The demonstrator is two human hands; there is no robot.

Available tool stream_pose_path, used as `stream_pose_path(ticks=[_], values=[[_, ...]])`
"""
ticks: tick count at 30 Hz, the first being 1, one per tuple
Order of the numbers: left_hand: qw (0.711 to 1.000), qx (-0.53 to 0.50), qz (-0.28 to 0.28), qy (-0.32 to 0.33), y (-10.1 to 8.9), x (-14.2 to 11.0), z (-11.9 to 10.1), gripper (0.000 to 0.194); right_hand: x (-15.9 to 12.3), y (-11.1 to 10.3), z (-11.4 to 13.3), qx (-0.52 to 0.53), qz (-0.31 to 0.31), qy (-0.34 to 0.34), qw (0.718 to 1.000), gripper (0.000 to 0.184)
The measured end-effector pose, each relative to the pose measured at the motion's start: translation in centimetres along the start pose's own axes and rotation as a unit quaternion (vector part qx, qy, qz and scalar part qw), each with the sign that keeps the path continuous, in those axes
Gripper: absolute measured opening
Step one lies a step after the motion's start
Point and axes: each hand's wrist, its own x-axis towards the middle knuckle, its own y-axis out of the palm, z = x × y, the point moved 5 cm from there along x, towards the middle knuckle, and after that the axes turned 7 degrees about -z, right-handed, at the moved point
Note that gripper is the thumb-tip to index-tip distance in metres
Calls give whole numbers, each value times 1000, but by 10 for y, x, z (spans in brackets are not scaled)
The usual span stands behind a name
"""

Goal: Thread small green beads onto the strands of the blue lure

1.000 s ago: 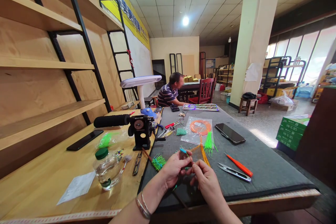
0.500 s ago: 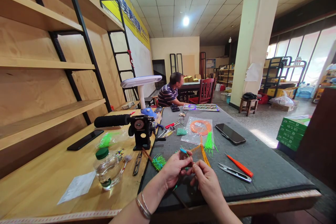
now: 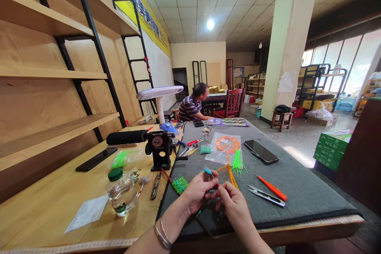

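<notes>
Left hand (image 3: 198, 192) and right hand (image 3: 235, 204) close together just above the grey mat (image 3: 297, 190), both nearly shut, with the fingertips of each pinched in on a small blue-tipped green strand bundle (image 3: 207, 171), its thinnest ends too fine to make out. Just left of the left hand, a dense green-and-blue tufted strip (image 3: 180, 184) with its tufts packed in a row, looking finished as far as can be judged. Looking unworked by comparison, an orange cord coil (image 3: 228, 144) in a clear plastic bag (image 3: 212, 154), with orange strands (image 3: 232, 176) trailing toward the hands and a loose bright green tassel (image 3: 237, 162) at the coil's lower side. How many pieces remain, impossible to tell from this view. Open mat to the right of the hands, up to steel thread snips (image 3: 266, 196) and an orange-handled tool (image 3: 272, 187), both well clear of the fingers, with a black phone (image 3: 261, 151) farther up. Front edge of the desk (image 3: 268, 232) just below the hands, leaving little room to draw back. Beyond the mat's left edge, a wooden desk (image 3: 50, 214) carrying a green-lidded glass jar (image 3: 122, 192) and black snips (image 3: 155, 185). Far down the mat, a co-worker in a striped shirt (image 3: 190, 107), seated well apart.
</notes>
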Motion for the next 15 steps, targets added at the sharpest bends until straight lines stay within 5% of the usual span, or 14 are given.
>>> stream_pose_path(ticks=[15], values=[[1000,-8,-9,-4,-3,2,2,44,-1,0,-3,7,-2,-11,1000,38]])
